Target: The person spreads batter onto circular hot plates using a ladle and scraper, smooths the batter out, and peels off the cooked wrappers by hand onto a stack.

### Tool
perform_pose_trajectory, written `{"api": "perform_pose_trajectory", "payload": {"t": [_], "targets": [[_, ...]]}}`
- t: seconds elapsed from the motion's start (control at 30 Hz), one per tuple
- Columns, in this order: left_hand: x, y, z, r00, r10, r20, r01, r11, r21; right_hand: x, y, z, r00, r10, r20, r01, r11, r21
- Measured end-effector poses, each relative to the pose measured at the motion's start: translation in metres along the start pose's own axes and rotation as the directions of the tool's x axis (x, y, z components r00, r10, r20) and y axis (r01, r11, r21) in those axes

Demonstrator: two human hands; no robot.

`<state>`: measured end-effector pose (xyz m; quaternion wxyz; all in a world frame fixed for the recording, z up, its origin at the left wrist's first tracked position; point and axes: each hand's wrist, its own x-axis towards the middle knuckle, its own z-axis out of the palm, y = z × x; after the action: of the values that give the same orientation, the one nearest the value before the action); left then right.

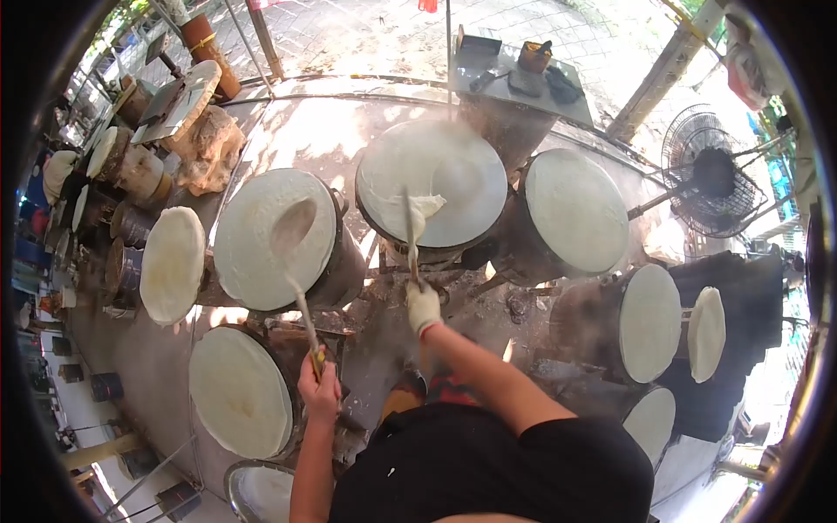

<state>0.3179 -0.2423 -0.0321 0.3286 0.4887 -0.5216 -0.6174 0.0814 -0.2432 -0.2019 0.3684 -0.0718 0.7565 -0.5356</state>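
Note:
My left hand (320, 390), bare, is closed around the handle of a long-handled ladle (294, 227). The ladle's oval head lies over a round pale surface (240, 209) coated in white, at the front left. A pale glove covers my right hand (424, 307), which grips a long, thin spatula (408, 222). Its blade reaches over the middle round griddle (379, 170), and a folded clump of white batter (425, 212) hangs against it near the griddle's near edge. Smears of white and some steam show on that griddle.
More round, white-coated tops stand around me: one at right (575, 209), one at lower left (240, 392), and several others. A caged fan (713, 170) is at far right. Behind the middle griddle stands a small table (558, 105) with objects on it.

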Motion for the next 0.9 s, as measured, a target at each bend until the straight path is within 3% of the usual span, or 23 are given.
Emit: {"api": "perform_pose_trajectory", "payload": {"t": [0.03,0.07,0.17,0.23,0.3,0.33,0.43,0.47,0.57,0.6,0.63,0.7,0.8,0.83,0.9], "targets": [[-0.004,-0.004,-0.01,1.0,-0.011,0.001,0.011,0.999,-0.045,-0.013,0.004,0.012,0.99,-0.048,-0.134,0.034,0.994,-0.104],[-0.009,-0.008,-0.018,1.0,-0.026,0.004,0.026,0.996,-0.084,-0.031,-0.008,0.027,0.989,0.066,-0.134,-0.066,0.998,0.006],[-0.02,-0.019,-0.034,0.997,-0.076,-0.005,0.073,0.98,-0.185,-0.02,-0.031,0.043,0.999,-0.035,0.019,0.038,0.978,-0.204],[-0.025,-0.021,-0.042,0.995,-0.104,0.0,0.101,0.967,-0.233,0.014,-0.016,0.033,0.994,-0.106,-0.006,0.102,0.973,-0.205],[-0.03,-0.022,-0.048,0.992,-0.124,0.01,0.122,0.948,-0.295,-0.01,-0.052,0.003,0.993,0.105,-0.057,-0.107,0.994,-0.029],[-0.033,-0.022,-0.049,0.991,-0.133,0.015,0.13,0.937,-0.325,0.006,-0.027,0.001,0.986,0.153,-0.064,-0.144,0.981,0.13],[-0.037,-0.024,-0.047,0.993,-0.117,0.031,0.121,0.926,-0.358,0.003,-0.013,0.003,0.933,0.253,-0.257,-0.199,0.955,0.218],[-0.038,-0.022,-0.043,0.992,-0.118,0.036,0.123,0.918,-0.376,-0.01,-0.028,0.002,0.932,0.309,-0.191,-0.252,0.928,0.273],[-0.043,-0.015,-0.027,0.989,-0.132,0.059,0.145,0.905,-0.4,-0.015,-0.011,-0.022,0.999,-0.031,0.04,0.04,0.965,-0.26],[-0.043,-0.014,-0.02,0.988,-0.136,0.068,0.151,0.903,-0.403,0.005,0.016,-0.036,0.996,0.03,0.08,-0.002,0.943,-0.333],[-0.042,-0.014,-0.012,0.988,-0.135,0.073,0.154,0.899,-0.41,-0.003,0.0,-0.059,0.998,-0.063,-0.004,0.06,0.96,-0.274],[-0.041,-0.009,0.006,0.993,-0.097,0.071,0.116,0.92,-0.374,0.029,0.013,-0.074,0.996,0.054,-0.066,-0.059,0.995,-0.08],[-0.044,-0.009,0.032,0.994,-0.083,0.077,0.105,0.934,-0.341,0.024,-0.001,-0.085,0.999,-0.002,0.045,-0.006,0.982,0.187],[-0.045,-0.01,0.043,0.993,-0.086,0.081,0.108,0.936,-0.336,0.032,0.015,-0.093,0.949,-0.252,0.19,0.297,0.917,-0.267],[-0.046,-0.011,0.069,0.991,-0.089,0.098,0.118,0.928,-0.354,0.029,0.026,-0.129,0.929,-0.032,0.368,0.15,0.943,-0.296]]}}
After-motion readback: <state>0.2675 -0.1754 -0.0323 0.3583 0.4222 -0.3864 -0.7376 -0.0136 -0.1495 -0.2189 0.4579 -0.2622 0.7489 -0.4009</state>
